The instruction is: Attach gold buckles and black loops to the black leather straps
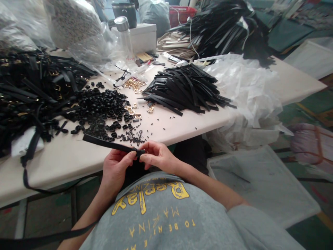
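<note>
In the lower middle of the frame both hands meet just below the edge of the pale table (65, 159). They hold a black strap (109, 143) that slants up to the left over the table's edge. The left hand (116, 168) is closed around the strap near its end, thumb on top. The right hand (160, 157) pinches the very tip narrowly between thumb and fingertips, touching the left. Above them on the table lies a heap of black rings (104, 107), with small black pieces (132, 137) scattered at its lower edge. A spill of gold buckles (134, 83) lies on clear film near the centre. Right of centre is a fanned pile of cut black strips (182, 88), and a tangle of black straps (28, 90) fills the left side. At the upper left a clear plastic bag (73, 24) is stuffed with small pale pieces too blurred to name. Beside it stands a clear bottle (126, 38) with a metal cap, its contents not discernible. Behind that is a closed white box (143, 36), its inside hidden. A red basket (182, 14) sits at the top centre, its contents out of sight. Crumpled clear plastic (241, 86) hangs over the table's right edge, and a shallow white tray (260, 187) lies on the floor at the lower right.
</note>
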`<state>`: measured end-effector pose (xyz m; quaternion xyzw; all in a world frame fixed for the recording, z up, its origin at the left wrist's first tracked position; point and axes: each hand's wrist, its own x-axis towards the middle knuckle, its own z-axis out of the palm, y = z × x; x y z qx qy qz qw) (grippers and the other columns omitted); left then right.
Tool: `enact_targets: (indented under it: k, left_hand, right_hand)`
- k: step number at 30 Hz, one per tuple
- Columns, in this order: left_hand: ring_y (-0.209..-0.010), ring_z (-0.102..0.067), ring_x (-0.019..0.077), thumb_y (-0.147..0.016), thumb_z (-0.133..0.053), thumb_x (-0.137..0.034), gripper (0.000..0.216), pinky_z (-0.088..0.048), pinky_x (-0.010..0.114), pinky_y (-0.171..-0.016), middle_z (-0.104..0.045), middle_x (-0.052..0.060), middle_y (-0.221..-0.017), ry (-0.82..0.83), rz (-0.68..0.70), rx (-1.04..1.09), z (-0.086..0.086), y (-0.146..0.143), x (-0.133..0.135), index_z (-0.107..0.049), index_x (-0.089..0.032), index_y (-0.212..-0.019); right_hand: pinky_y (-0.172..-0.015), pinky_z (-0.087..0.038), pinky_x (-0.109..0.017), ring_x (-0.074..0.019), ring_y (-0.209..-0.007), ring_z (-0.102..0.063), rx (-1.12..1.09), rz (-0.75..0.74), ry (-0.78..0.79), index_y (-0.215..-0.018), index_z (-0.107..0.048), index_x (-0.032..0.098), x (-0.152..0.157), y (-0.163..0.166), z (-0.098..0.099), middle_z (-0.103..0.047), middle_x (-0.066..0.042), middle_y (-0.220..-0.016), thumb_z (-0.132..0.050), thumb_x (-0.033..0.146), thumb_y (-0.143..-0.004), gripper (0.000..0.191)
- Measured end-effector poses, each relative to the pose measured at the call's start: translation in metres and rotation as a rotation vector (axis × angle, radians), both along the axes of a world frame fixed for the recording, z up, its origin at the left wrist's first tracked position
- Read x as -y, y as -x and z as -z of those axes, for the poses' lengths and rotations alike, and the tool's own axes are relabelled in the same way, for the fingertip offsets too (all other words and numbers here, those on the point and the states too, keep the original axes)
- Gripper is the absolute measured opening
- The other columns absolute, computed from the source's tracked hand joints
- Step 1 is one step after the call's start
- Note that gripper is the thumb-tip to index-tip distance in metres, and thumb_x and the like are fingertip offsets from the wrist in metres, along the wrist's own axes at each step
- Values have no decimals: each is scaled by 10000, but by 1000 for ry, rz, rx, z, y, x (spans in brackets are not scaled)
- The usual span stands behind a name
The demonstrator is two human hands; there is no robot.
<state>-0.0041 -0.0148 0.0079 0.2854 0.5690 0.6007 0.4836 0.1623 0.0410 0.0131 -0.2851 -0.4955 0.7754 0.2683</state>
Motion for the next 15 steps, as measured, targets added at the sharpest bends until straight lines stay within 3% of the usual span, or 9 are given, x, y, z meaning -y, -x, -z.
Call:
enact_targets:
  k: [4, 9, 15]
  left_hand:
    - [-557, -577, 95, -657, -848, -280, 227, -464, 183, -518, -688, -3, -678, 2, 10, -17, -1, 3, 0, -721, -172, -811]
    - [-601, -609, 109, -650, -856, -271, 251, -505, 209, -593, -722, 11, -748, -34, 61, 45, 1, -1, 2, -732, -182, -848]
    - [-772, -692, 159, -630, -877, -240, 436, -552, 249, -745, -764, 35, -886, -8, 160, 62, 10, 4, 6, -751, -221, -1047]
  right_hand:
    - [-436, -410, -152, -50, -475, -497, 75, -38, -32, -810, -537, 163, 3, -1, -2, -575, 45, -667, -647, 398, -863, 265]
    - [-428, -388, -153, -53, -466, -474, 155, -6, -218, -891, -591, 154, 7, -3, -5, -529, 65, -611, -592, 356, -908, 202]
    - [-401, -352, -148, -44, -416, -425, 86, -76, -75, -795, -532, 164, 6, -4, -9, -494, 78, -544, -552, 365, -905, 229]
